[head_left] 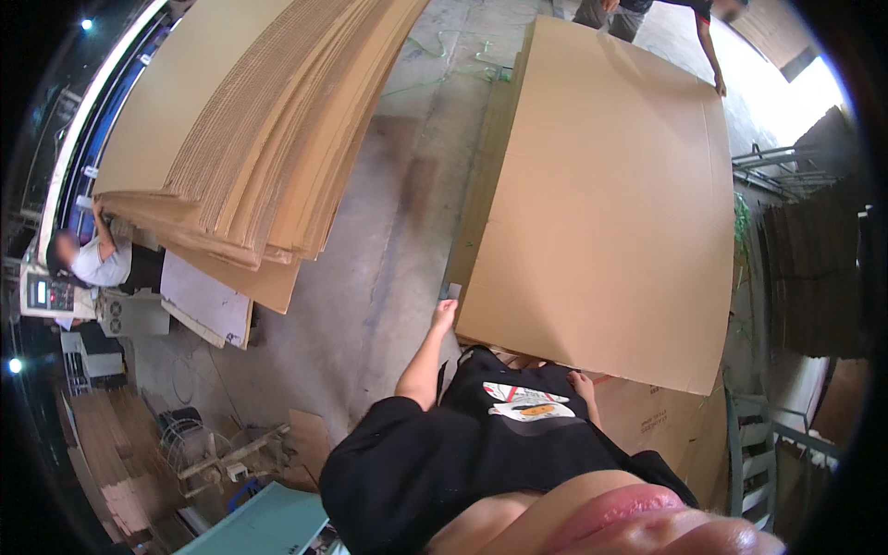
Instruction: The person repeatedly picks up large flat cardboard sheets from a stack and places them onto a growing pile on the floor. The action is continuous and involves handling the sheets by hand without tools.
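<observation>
A large brown cardboard sheet (610, 185) lies before me on top of a stack of sheets (483, 190), whose edges show along its left side. At the sheet's near left corner, my left hand (446, 315) is closed on its edge. My right hand (581, 383) is at the near edge, close to my body; its fingers are small and partly hidden, so their grip is unclear. Across the sheet, a co-worker's hand (720, 87) touches the far right corner.
On the left stands a tall pile of cardboard sheets (277, 139) with uneven edges, and another person (102, 262) beside it. A control box (48, 294) is behind that person. Bare floor (370, 240) runs between the stacks. Metal rails (772, 162) and a grey-green rack (751, 453) are at the right.
</observation>
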The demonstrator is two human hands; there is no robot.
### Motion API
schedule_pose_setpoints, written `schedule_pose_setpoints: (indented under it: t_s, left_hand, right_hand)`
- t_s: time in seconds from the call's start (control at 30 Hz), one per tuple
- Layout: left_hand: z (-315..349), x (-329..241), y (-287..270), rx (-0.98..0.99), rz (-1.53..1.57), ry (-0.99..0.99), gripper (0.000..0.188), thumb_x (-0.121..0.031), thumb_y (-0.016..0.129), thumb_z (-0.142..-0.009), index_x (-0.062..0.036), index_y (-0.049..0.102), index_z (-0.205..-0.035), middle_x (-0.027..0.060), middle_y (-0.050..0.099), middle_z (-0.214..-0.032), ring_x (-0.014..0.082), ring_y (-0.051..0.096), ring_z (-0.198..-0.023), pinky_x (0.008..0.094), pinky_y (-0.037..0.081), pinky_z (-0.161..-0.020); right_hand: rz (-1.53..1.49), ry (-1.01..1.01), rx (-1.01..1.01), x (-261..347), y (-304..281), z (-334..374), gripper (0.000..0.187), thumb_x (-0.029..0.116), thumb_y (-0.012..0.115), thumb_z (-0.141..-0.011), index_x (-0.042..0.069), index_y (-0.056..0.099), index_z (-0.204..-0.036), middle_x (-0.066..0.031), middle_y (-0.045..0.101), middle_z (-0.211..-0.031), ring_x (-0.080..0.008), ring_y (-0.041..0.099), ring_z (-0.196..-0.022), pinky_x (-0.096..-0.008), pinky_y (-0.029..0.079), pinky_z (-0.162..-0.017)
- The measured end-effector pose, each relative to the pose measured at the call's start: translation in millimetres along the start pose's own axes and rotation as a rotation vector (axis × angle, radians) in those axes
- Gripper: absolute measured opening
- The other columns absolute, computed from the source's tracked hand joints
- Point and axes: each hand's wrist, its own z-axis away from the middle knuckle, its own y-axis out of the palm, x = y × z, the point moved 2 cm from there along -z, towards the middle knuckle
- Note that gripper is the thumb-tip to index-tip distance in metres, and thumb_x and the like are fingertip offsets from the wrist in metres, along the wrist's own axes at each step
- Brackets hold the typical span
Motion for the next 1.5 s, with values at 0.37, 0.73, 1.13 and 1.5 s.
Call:
schedule_pose_setpoints:
  t_s: [0.37, 0.73, 1.13, 1.5]
  left_hand:
    - [3.1, -10.1, 68.7, 0.041, -0.580, -0.145, 0.099, -0.062, 0.062, -0.075, -0.0022, 0.022, -0.143, 0.0267, 0.029, -0.144, 0.0403, 0.036, -0.130, 0.0475, 0.038, -0.101]
    - [-26.1, 47.4, 44.3, 0.231, 0.141, -0.076, 0.081, -0.060, 0.067, -0.074, 0.0034, 0.053, -0.123, 0.0204, 0.059, -0.120, 0.0311, 0.056, -0.113, 0.0375, 0.044, -0.094]
    - [-21.7, 57.3, 48.2, 0.114, 0.025, -0.076, 0.077, -0.067, 0.061, -0.075, -0.0012, 0.062, -0.116, 0.0183, 0.064, -0.113, 0.0313, 0.059, -0.109, 0.0370, 0.046, -0.091]
    - [-7.5, 25.1, 32.6, 0.079, -0.194, -0.072, 0.075, -0.065, 0.059, -0.077, 0.0008, 0.064, -0.111, 0.0222, 0.065, -0.106, 0.0348, 0.060, -0.105, 0.0391, 0.046, -0.089]
  right_hand:
    - [-0.145, 0.293, -0.064, 8.1, 4.6, 129.9, 0.031, 0.029, 0.054, -0.093, 0.003, 0.062, -0.107, -0.0054, 0.067, -0.096, -0.0115, 0.063, -0.079, -0.0216, 0.045, -0.056]
    - [0.267, 0.268, 0.026, 19.4, -2.6, 129.8, 0.037, 0.034, 0.056, -0.091, 0.001, 0.063, -0.106, -0.0068, 0.069, -0.094, -0.0121, 0.061, -0.076, -0.0241, 0.044, -0.061]
    - [0.211, 0.257, -0.041, 39.4, 1.7, 143.1, 0.040, 0.033, 0.055, -0.089, -0.004, 0.064, -0.103, -0.0090, 0.068, -0.091, -0.0158, 0.062, -0.084, -0.0285, 0.048, -0.075]
    - [0.245, 0.255, -0.021, 47.8, 2.5, 143.4, 0.038, 0.032, 0.055, -0.088, -0.002, 0.065, -0.103, -0.0083, 0.068, -0.091, -0.0162, 0.062, -0.083, -0.0288, 0.047, -0.075]
